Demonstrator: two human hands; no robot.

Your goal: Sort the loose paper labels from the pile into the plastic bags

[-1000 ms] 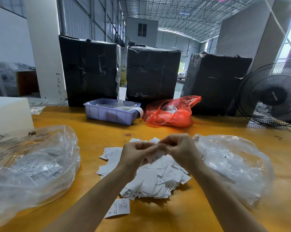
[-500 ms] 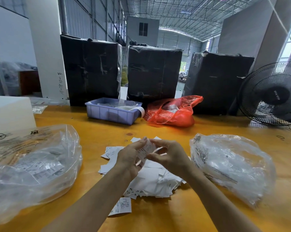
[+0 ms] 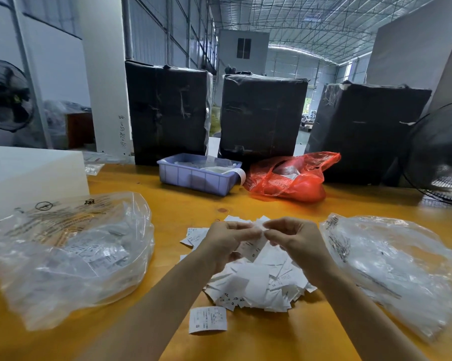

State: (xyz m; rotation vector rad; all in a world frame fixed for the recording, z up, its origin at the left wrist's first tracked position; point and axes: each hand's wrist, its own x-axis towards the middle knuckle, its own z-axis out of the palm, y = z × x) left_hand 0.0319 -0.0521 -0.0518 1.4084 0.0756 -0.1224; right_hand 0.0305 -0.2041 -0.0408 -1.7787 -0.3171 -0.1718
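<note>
Over the middle of the yellow desk (image 3: 167,214), above the pile of paper labels (image 3: 258,282): left hand (image 3: 227,243) and right hand (image 3: 295,238), raised and meeting fingertip to fingertip. Between them, one held label (image 3: 255,250), a white strip with small dark print, pinched at its upper end where the two hands touch. Long axis steeply tilted, upper end up at the fingertips, lower end hanging down and toward the left hand, free below the knuckles. Left fingers (image 3: 245,230) curled in tight around the strip's upper part; right fingers (image 3: 274,230) likewise curled and narrow, nipping the same top edge. Cannot tell whether one label or several stuck together.

Beneath and toward the viewer, the pile itself: white slips heaped every way, no common direction, some printed side up. Apart from the heap at its near edge, a single stray label (image 3: 208,320) flat on the desk, printed face up, long axis roughly left to right.

Left of the pile, a clear plastic bag (image 3: 71,256) with black print on its film, bulging, labels visible inside. Right of the pile, a second clear bag (image 3: 391,267), also holding labels, just beside the right forearm.

Farther back on the desk: a blue tray (image 3: 196,178), a red plastic bag (image 3: 292,178) just to its right, a white block (image 3: 24,178) at far left, three black-wrapped parcels (image 3: 261,115) behind, a black fan (image 3: 443,157) at right.
</note>
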